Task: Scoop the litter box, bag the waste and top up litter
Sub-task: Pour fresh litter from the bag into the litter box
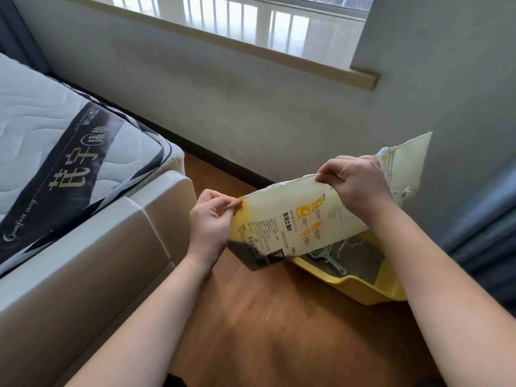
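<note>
Fingers of my left hand pinch the yellow corner of the litter bag; thumb and forefinger are closed on its edge. My right hand grips the bag's top edge farther along, fingers curled over it. Between them I hold the bag in the air, above the near end of the litter box.

The bag lies on its side, its long axis running from lower left up to upper right, printed face toward me, its text turned sideways. It looks flat and slack. Whether its mouth is open I cannot tell; the far end behind my right hand is crumpled against the wall.

Below it, the yellow box sits on the floor, by the wall. Much of it is hidden by the bag and my right forearm. Grey litter shows inside, with a pale scoop lying on it, partly covered.

Brown wood planks make up the floor. A bed with a quilted mattress stands to the left, and a window with a wide sill sits above.
</note>
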`<state>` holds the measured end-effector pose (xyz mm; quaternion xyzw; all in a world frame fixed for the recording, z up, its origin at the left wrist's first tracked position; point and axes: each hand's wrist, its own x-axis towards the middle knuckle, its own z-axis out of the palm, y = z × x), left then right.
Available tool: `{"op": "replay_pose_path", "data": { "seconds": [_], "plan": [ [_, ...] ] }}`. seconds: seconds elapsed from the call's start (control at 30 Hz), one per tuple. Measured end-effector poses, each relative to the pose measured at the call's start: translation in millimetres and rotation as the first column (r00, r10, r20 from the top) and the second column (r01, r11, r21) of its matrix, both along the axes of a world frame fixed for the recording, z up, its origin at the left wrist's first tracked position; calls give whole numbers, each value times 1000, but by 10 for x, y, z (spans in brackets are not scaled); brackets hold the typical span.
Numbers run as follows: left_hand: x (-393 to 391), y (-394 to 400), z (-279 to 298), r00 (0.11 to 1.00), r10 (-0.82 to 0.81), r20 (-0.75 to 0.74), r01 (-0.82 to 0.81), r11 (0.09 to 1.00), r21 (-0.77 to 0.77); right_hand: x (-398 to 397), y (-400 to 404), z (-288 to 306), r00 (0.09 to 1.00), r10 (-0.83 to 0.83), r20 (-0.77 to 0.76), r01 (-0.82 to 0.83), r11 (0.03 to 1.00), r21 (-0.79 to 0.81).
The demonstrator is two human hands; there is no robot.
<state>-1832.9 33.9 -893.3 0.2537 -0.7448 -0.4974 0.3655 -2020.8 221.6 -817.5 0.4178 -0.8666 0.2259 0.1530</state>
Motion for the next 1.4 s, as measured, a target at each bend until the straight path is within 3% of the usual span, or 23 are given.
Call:
{"op": "replay_pose_path", "data": {
  "seconds": [0.33, 0.57, 0.77, 1.07, 1.4],
  "plan": [
    [-91, 112, 165, 999, 5, -31, -9, 994, -106, -45, 164, -18, 992, 37, 119, -25, 994, -104],
    [-148, 163, 311, 999, 2, -40, -11, 976, -215, -43, 257, 4, 921, 11, 390, 90, 967, -240],
    [-130, 147, 404, 999, 13, -32, -22, 955, -296, -24, 235, -7, 878, 29, 477, 127, 948, -292],
    [-166, 130, 464, 999, 6, 34, 8, 917, -398, -115, 173, -188, 827, -2, 562, 180, 948, -262],
    [-213, 182, 435, 998, -6, 59, 28, 923, -384, -194, 199, -294, 806, -28, 591, 185, 961, -206]
  ]
}}
